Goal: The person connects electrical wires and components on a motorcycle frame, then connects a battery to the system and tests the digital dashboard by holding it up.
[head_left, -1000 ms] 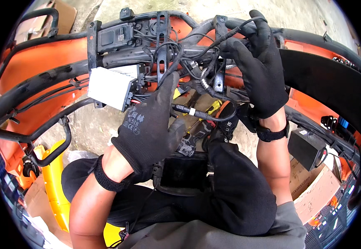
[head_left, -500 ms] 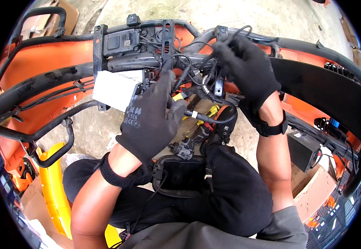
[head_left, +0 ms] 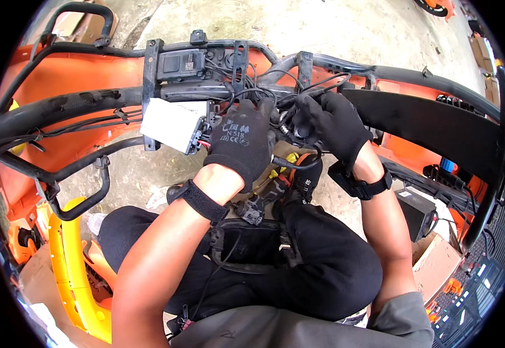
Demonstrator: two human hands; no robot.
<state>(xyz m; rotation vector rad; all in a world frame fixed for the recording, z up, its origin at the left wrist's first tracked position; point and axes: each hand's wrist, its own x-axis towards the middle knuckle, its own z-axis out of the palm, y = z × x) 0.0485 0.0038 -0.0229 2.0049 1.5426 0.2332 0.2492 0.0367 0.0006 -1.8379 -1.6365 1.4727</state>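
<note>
Lower and closer to the left hand [head_left: 242, 139], the right hand [head_left: 336, 124] has been brought into the wiring [head_left: 257, 91], while the left has been shifted toward it. Fingers are curled on each; whether anything is gripped cannot be told (the fingertips are lost among dark cables). Between and beyond the 2 hands, the wiring lies tangled. Left of the left hand, a white box [head_left: 174, 123] is already wired; beyond the right hand, cable loops [head_left: 329, 80] appear unsecured, so routing seems unfinished.
</note>
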